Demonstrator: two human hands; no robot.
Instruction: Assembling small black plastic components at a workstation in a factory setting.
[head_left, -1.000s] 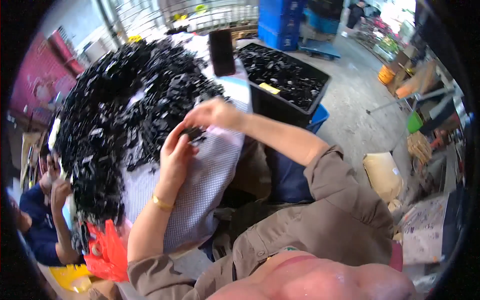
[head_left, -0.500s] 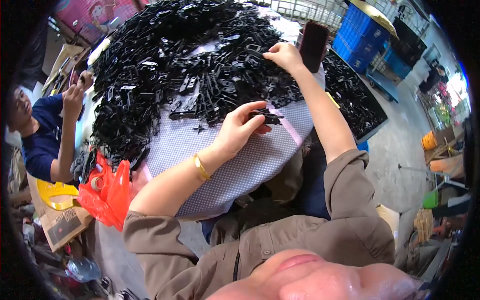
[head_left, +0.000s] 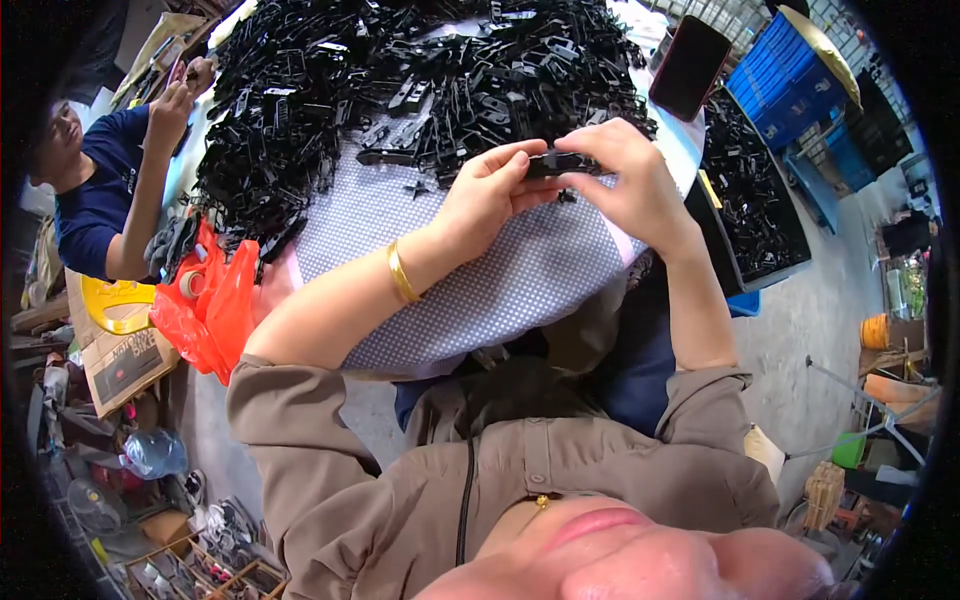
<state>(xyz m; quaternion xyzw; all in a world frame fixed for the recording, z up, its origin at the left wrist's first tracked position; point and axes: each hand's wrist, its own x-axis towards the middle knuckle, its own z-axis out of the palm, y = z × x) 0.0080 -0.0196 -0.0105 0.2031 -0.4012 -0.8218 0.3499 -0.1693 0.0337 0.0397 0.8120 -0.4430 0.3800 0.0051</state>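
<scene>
My left hand (head_left: 487,192) is closed on black plastic parts (head_left: 548,167), long and narrow, held above the near edge of the table. From the other side my right hand (head_left: 630,178) pinches the same parts, its thumb and fingers at their right end. How many parts there are between my fingers I cannot make out. Just beyond both hands spreads a large heap of similar black plastic parts (head_left: 290,115). Under my hands lies a white-and-blue dotted tablecloth (head_left: 430,290).
A phone (head_left: 690,68) stands upright at the table's far right. Beside the table is a black tray (head_left: 752,205) of more parts, with blue crates (head_left: 790,75) behind. At left sit a red plastic bag (head_left: 222,310) and a co-worker (head_left: 110,190) handling something small.
My right hand has come back from the heap toward my left hand and now grips the black parts with it. The view has shifted, so the heap sits higher.
</scene>
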